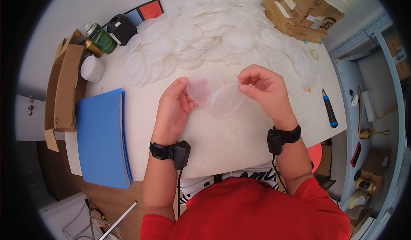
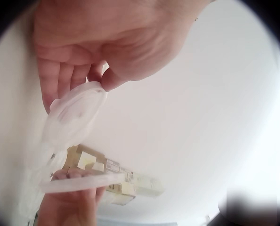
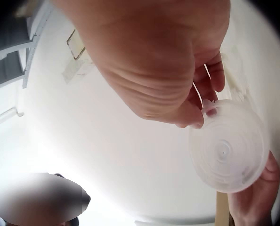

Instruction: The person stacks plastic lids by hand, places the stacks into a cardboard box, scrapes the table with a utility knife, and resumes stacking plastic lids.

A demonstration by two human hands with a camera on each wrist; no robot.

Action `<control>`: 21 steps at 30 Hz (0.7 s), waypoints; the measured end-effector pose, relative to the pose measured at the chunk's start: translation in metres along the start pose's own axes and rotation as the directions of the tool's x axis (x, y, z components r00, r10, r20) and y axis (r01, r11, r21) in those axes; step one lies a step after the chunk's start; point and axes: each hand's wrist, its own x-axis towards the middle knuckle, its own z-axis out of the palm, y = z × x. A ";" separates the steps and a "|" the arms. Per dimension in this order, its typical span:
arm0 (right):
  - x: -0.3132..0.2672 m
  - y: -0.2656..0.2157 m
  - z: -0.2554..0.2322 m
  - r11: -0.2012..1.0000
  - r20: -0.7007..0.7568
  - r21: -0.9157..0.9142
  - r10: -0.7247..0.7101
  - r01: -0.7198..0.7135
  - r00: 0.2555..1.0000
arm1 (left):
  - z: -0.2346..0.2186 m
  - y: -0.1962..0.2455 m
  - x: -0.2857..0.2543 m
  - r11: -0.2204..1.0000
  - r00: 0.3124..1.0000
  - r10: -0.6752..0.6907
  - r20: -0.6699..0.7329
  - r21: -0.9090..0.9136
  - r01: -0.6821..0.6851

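Over the table [image 1: 214, 150], my left hand [image 1: 173, 107] holds a round translucent plastic lid [image 1: 198, 92] by its edge. In the left wrist view the thumb pinches this lid's rim [image 2: 95, 85], with the fingers behind it. My right hand [image 1: 269, 92] pinches a second translucent lid [image 1: 226, 101] between thumb and fingertips, near a small tab. That lid hangs tilted beside the first one. The right wrist view shows its face with concentric rings [image 3: 227, 150], overlapping the left hand [image 3: 257, 197] behind it.
A wide heap of similar clear lids [image 1: 188, 34] covers the back of the table. A blue folder [image 1: 100, 137] lies at left, near a white tub [image 1: 92, 68], a black jug [image 1: 122, 29] and a green can [image 1: 101, 39]. A utility knife [image 1: 329, 108] lies right; cardboard boxes [image 1: 304, 13] stand behind.
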 end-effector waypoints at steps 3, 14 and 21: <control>0.002 0.000 -0.009 0.927 -0.201 0.350 0.214 -0.134 0.956 | -0.005 -0.002 0.002 0.998 1.000 0.014 0.018 -0.069 -0.013; 0.002 0.015 0.005 0.853 -0.150 0.403 0.419 -0.332 0.895 | 0.011 -0.015 0.000 0.998 0.986 -0.041 0.161 -0.030 0.047; 0.001 0.018 0.014 0.914 -0.196 0.281 0.353 -0.293 0.915 | 0.008 -0.019 -0.001 0.996 0.971 -0.087 0.223 0.020 0.084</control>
